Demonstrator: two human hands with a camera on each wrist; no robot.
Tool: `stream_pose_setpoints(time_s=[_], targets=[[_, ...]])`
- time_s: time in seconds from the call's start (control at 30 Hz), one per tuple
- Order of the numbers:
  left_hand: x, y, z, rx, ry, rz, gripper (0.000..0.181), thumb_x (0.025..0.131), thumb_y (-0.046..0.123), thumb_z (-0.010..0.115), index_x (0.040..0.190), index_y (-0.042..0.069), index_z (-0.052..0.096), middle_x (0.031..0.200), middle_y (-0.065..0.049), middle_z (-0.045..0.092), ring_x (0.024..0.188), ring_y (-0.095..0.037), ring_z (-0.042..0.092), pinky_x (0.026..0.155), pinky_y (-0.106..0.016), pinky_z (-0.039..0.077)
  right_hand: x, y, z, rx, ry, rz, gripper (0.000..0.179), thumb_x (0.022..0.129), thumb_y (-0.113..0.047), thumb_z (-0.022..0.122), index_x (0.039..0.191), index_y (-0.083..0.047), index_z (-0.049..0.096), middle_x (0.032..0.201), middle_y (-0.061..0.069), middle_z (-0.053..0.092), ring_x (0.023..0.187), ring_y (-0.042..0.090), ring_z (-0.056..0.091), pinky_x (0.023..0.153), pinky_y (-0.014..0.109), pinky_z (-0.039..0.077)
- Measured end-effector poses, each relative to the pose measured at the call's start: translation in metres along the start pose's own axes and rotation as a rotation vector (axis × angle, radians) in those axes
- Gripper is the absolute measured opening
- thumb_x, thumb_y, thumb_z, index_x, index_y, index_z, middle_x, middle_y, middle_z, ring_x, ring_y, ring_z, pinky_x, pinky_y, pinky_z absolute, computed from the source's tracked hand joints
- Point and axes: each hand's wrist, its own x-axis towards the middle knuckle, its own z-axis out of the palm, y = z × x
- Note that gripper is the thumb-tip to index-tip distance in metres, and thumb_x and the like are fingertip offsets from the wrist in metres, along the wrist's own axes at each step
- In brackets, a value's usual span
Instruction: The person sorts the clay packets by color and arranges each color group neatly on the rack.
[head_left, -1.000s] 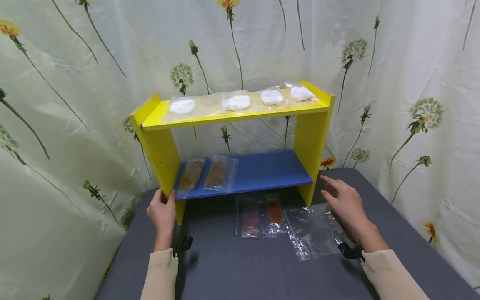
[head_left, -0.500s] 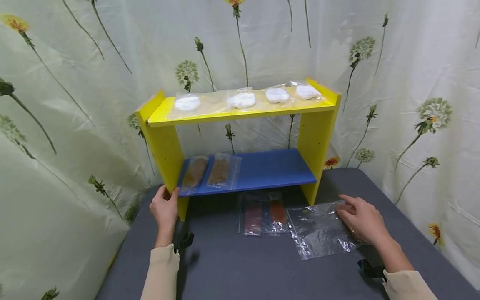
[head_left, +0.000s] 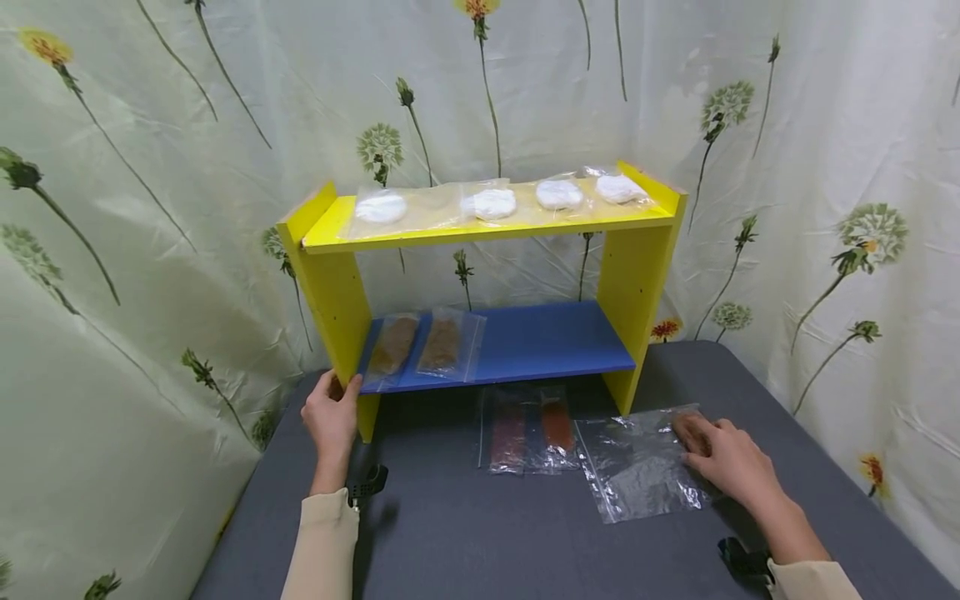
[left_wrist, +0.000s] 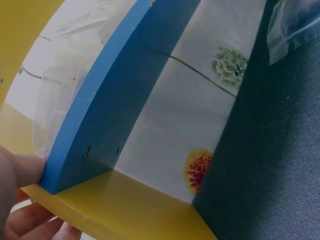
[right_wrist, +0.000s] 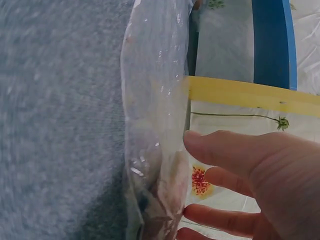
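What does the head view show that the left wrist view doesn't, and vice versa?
Only the head view: four roundish white items in clear plastic on the yellow top shelf, and the right hand at a clear plastic bag with brown contents.
Only the left wrist view: the blue shelf board's underside with a dark hole.
Both: the left hand gripping the yellow side panel, dark grey table, white flowered curtain.

No readable text, no labels, no brands, no numbers, no signs in any view
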Motion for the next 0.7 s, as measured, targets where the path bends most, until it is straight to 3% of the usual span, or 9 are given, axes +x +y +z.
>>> stream_pose_setpoints(time_s=[0.17, 0.53, 0.7], targets=[[0.000, -0.001, 0.000, -0.006, -0.003, -0.003, 0.038, 0.091, 0.027, 0.077, 0.123, 0.007, 0.070, 0.112, -0.017, 0.072, 0.097, -0.032, 0.071, 0.083, -0.051, 0.057, 0.001, 0.003, 0.002, -0.001, -0.007, 0.032, 0.067, 0.084, -0.026, 0.081, 0.139, 0.001, 0.055, 0.114, 0.033, 0.052, 0.093, 0.050, 0.056, 0.057, 0.054, 0.048], [0.000, -0.001, 0.000, -0.001, -0.016, -0.019, 0.038, 0.091, 0.029, 0.077, 0.122, 0.009, 0.071, 0.110, -0.015, 0.073, 0.094, -0.030, 0.070, 0.081, -0.049, 0.056, 0.000, 0.010, 0.002, -0.004, -0.026, 0.055, 0.084, 0.078, -0.035, 0.087, 0.142, 0.006, 0.050, 0.112, 0.032, 0.051, 0.082, 0.040, 0.058, 0.057, 0.048, 0.047], [0.001, -0.003, 0.000, 0.020, -0.014, -0.024, 0.038, 0.092, 0.032, 0.076, 0.121, 0.010, 0.071, 0.109, -0.014, 0.073, 0.093, -0.029, 0.070, 0.080, -0.047, 0.055, 0.001, 0.011, 0.004, 0.008, -0.003, 0.021, 0.077, 0.078, -0.024, 0.085, 0.142, 0.006, 0.052, 0.109, 0.029, 0.053, 0.076, 0.034, 0.057, 0.056, 0.046, 0.046]])
